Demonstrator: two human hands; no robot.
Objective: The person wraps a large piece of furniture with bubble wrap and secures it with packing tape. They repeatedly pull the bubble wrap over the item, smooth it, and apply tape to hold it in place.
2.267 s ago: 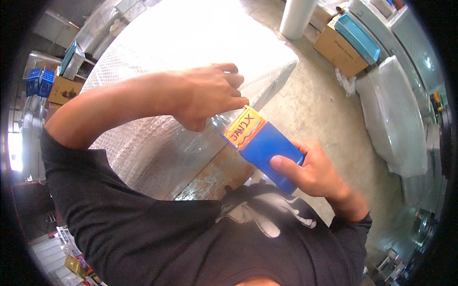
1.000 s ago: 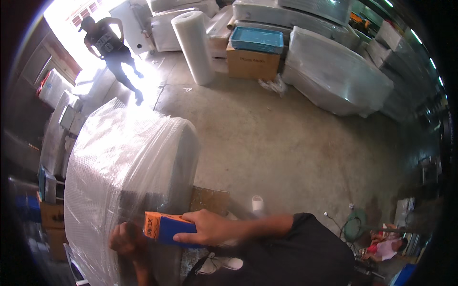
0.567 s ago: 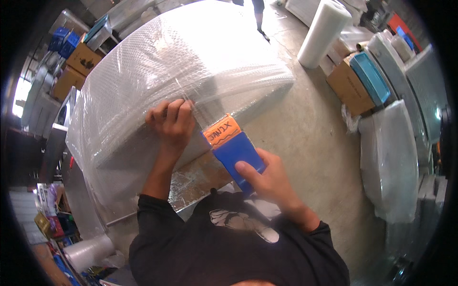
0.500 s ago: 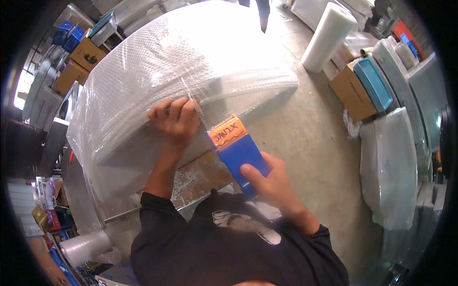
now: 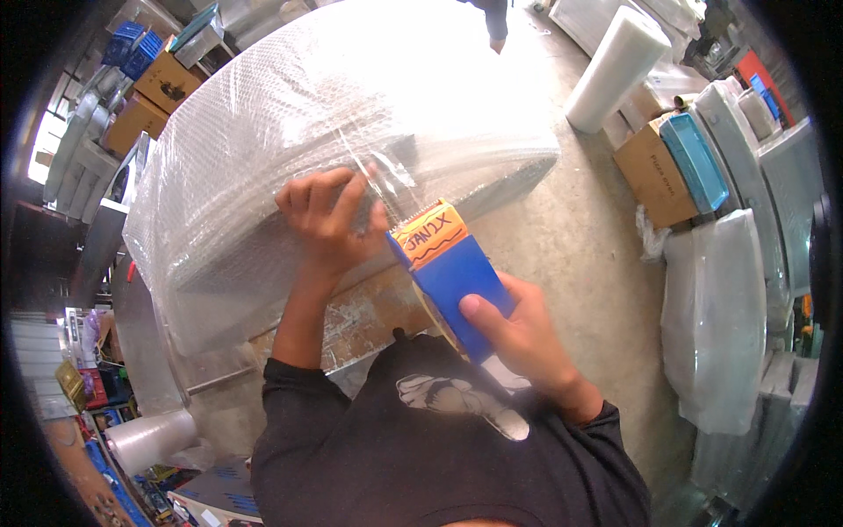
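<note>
A large object wrapped in clear bubble wrap [image 5: 263,123] fills the middle and far part of the view. My right hand [image 5: 518,329] is closed round a tape dispenser [image 5: 461,281] with a blue body and an orange, toothed front end. From that end a strip of clear tape [image 5: 386,180] runs up onto the bubble wrap. Just left of the dispenser's toothed edge is my left hand [image 5: 325,215]. Its fingers are apart and bent against the near side of the wrap beside the tape, the thumb stretched toward the dispenser; it grips nothing that I can see.
At the right stand a tall roll of wrap [image 5: 619,70], a cardboard box [image 5: 654,176], a teal tray [image 5: 694,158] and a wrapped panel [image 5: 716,325]. Another roll [image 5: 154,439] lies lower left. Boxes [image 5: 167,83] are stacked far left. Another person's leg [image 5: 496,22] shows at the top.
My left hand has loosened from a closed grip at the tape, its fingers and thumb now spread. The dispenser in my right hand has shifted slightly up and right in view.
</note>
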